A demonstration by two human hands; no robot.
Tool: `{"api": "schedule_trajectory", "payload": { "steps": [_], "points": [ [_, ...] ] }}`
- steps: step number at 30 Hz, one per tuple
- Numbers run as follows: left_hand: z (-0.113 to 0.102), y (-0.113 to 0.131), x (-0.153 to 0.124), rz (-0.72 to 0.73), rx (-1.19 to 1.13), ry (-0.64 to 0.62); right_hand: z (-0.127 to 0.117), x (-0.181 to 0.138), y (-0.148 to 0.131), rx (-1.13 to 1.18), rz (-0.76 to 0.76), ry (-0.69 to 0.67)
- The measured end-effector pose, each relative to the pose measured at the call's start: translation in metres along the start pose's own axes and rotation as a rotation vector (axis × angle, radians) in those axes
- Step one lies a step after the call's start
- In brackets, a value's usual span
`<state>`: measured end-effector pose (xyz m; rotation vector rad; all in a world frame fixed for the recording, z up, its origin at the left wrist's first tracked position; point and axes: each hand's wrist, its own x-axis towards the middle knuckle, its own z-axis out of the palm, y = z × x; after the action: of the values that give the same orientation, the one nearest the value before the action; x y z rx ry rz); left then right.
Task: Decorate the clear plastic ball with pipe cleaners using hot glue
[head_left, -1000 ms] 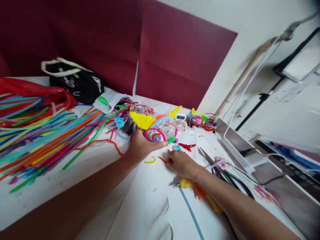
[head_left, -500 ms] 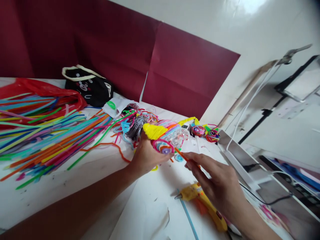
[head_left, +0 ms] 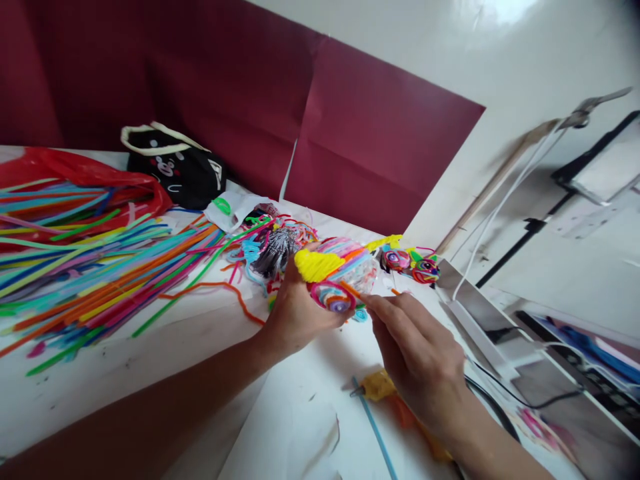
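My left hand is closed round a colourful craft figure made of wound pipe cleaners, with yellow fuzzy ears and a clear beaded body, held just above the white table. My right hand pinches a short orange pipe cleaner piece and holds its end against the figure beside a pink spiral eye. Beneath my right wrist lies a yellow glue gun, partly hidden.
A large spread of coloured pipe cleaners covers the table's left, with a red plastic bag and a black bear-face pouch behind. Two small finished figures sit at the back right. A blue stick and cables lie near.
My right hand left the table with an orange piece and brought it up to the figure. My left hand lifted and turned the figure slightly.
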<state>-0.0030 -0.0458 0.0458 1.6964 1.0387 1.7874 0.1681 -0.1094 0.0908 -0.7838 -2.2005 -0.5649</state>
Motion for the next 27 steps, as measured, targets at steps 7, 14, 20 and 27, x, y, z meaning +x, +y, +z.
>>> {"api": "schedule_trajectory", "payload": {
  "steps": [7,14,20,27],
  "points": [
    [0.002,-0.004,0.000,0.022,0.001,0.016,0.002,0.002,0.001,0.038,-0.015,-0.011],
    [0.002,-0.006,-0.001,0.010,-0.016,0.000,0.002,0.007,0.001,-0.016,-0.074,-0.062],
    [0.002,0.000,0.001,-0.022,-0.019,0.008,0.004,0.012,0.004,-0.077,-0.114,-0.105],
    [0.003,0.002,0.002,-0.039,-0.042,-0.007,0.004,0.015,0.005,-0.168,-0.152,-0.133]
  ]
}}
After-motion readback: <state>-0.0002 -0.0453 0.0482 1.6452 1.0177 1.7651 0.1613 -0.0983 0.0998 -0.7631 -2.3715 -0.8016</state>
